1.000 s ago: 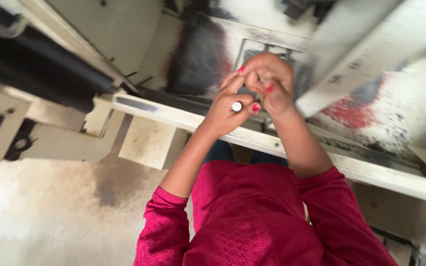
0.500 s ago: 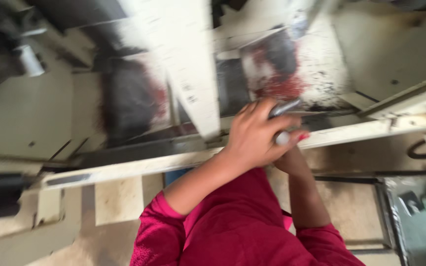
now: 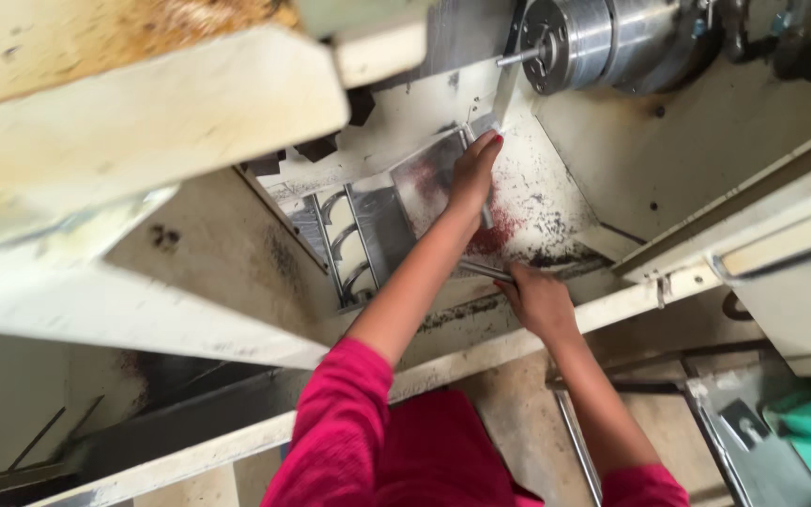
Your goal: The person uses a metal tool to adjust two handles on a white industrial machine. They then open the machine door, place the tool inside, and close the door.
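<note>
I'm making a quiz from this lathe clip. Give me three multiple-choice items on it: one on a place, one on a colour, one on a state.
1. Where is the left hand?
A. Up inside the machine, below the chuck
B. On the door handle
C. On the green cloth

2. What colour are the sleeves?
A. Blue
B. Pink-red
C. White

3. What is the right hand doing?
A. Hanging empty
B. Gripping a thin metal rod
C. Lying flat on the floor

Answers:
1 A: the left hand reaches onto the slanted panel under the chuck.
2 B: the sleeves are pink-red.
3 B: the right hand is closed on a rod at the ledge.
</note>
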Available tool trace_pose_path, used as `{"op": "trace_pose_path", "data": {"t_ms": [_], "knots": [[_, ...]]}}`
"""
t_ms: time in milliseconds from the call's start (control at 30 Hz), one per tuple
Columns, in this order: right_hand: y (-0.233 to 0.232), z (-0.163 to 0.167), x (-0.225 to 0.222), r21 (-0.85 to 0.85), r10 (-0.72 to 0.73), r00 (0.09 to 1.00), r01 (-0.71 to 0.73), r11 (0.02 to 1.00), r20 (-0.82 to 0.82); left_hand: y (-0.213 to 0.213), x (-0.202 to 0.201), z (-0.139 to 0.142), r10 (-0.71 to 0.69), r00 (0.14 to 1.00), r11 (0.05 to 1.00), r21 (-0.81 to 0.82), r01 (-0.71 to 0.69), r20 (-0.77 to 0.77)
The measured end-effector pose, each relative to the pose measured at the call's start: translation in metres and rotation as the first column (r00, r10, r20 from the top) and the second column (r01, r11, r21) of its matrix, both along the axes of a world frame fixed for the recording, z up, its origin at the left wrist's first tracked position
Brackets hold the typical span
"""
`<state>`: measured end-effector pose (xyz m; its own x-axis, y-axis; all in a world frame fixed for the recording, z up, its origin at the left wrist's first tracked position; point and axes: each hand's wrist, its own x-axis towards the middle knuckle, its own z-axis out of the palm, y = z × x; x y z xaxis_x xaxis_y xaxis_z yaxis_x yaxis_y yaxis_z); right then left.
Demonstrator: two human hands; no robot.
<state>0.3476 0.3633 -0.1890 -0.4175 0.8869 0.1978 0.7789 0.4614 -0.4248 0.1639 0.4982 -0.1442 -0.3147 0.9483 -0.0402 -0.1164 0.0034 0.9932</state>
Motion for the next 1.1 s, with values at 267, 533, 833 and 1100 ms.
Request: {"op": "trace_pose_path", "data": {"t_ms": [267, 533, 833, 1100], "knots": [[0.011, -0.002, 0.002, -0.157, -0.044, 0.999, 0.039, 0.987, -0.028, 0.117, 0.024, 0.036, 0.206, 0.954, 0.955, -0.165, -0.245, -0.219], [0.009, 0.008, 0.005, -0.261, -0.033, 0.997, 0.012, 0.965, -0.076, 0.153, 0.016, 0.037, 0.405, 0.873, 0.904, 0.023, -0.427, 0.273], [-0.001, 0.008, 0.008, -0.265, -0.033, 0.999, 0.023, 0.964, -0.034, 0.057, -0.054, 0.013, 0.401, 0.541, 0.807, -0.006, -0.59, 0.74], [-0.008, -0.006, 0.008, -0.17, -0.044, 0.999, 0.038, 0.985, -0.03, -0.102, -0.064, -0.007, 0.272, 0.712, 0.857, 0.174, -0.486, 0.648]]}}
